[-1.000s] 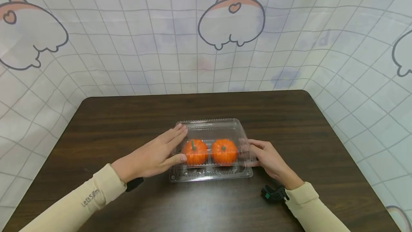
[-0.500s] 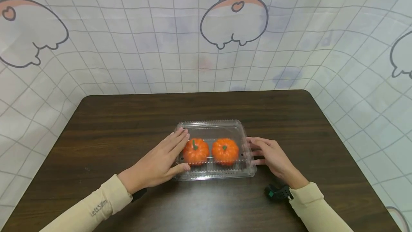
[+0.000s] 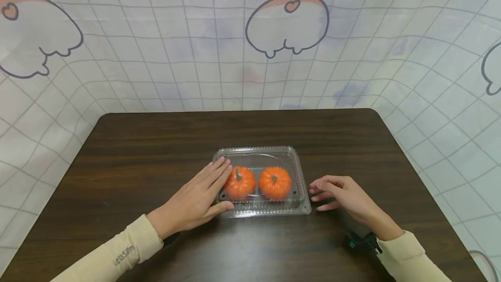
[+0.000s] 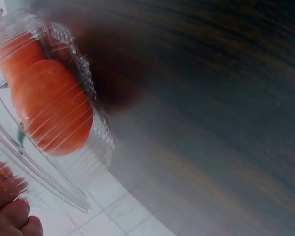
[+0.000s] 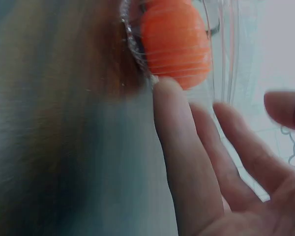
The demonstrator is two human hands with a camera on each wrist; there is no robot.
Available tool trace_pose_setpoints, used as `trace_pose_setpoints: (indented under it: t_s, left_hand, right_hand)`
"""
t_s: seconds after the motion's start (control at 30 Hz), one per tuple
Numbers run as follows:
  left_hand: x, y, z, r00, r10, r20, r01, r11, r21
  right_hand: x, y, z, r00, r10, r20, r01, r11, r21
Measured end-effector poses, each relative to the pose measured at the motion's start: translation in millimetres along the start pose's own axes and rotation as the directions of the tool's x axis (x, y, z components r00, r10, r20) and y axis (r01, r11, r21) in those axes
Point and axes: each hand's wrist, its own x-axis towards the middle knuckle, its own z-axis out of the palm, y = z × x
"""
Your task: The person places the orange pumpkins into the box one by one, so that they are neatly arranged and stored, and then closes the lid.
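A clear plastic clamshell box (image 3: 266,208) lies on the table with its lid down over the base. Two small orange pumpkins with green stems, the left one (image 3: 240,184) and the right one (image 3: 275,183), sit side by side inside it. My left hand (image 3: 199,197) rests with straight fingers on the box's left side, covering that edge. To the right of the box, my right hand (image 3: 348,197) holds nothing. Its fingers are loosely bent and its fingertips are just off the box's right edge. In the right wrist view, those fingers (image 5: 174,128) point towards the box.
Dark wood-grain table (image 3: 156,138) with rounded far corners. A white grid-patterned cloth (image 3: 188,55) with cartoon animal drawings hangs behind it and along both sides. A black wristband (image 3: 363,243) is on my right wrist.
The box's lid has come down onto its base. My right hand has let go of the right edge and moved away to the right. The left hand stays on the left side.
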Motion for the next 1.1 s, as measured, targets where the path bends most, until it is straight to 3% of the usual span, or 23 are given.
trace_pose_setpoints:
  t_s: [0.17,0.3,0.47,0.77,1.1]
  left_hand:
    - [-0.7,0.1,2.7,1.0,-0.003,-0.011,0.003,1.0,0.017]
    - [-0.7,-0.6,4.7,1.0,-0.004,-0.019,0.005,1.0,0.023]
    - [-0.4,0.5,8.9,0.999,-0.009,-0.038,0.01,1.0,0.017]
    - [-0.2,-0.3,12.5,0.998,-0.031,-0.058,0.031,0.999,-0.008]
    - [-0.8,-8.9,14.1,0.997,-0.045,-0.061,0.041,0.997,-0.073]
  right_hand:
    - [-15.2,5,1,0.988,0.01,0.152,-0.006,1.0,-0.025]
    - [-18.8,8,9,0.978,0.009,0.21,-0.006,1.0,-0.015]
    - [-18.7,12,19,0.974,0.002,0.225,-0.01,0.999,0.035]
    - [-13.5,18,37,0.972,0.046,0.23,-0.091,0.978,0.187]
    - [-7.0,16,53,0.981,0.037,0.19,-0.09,0.957,0.277]
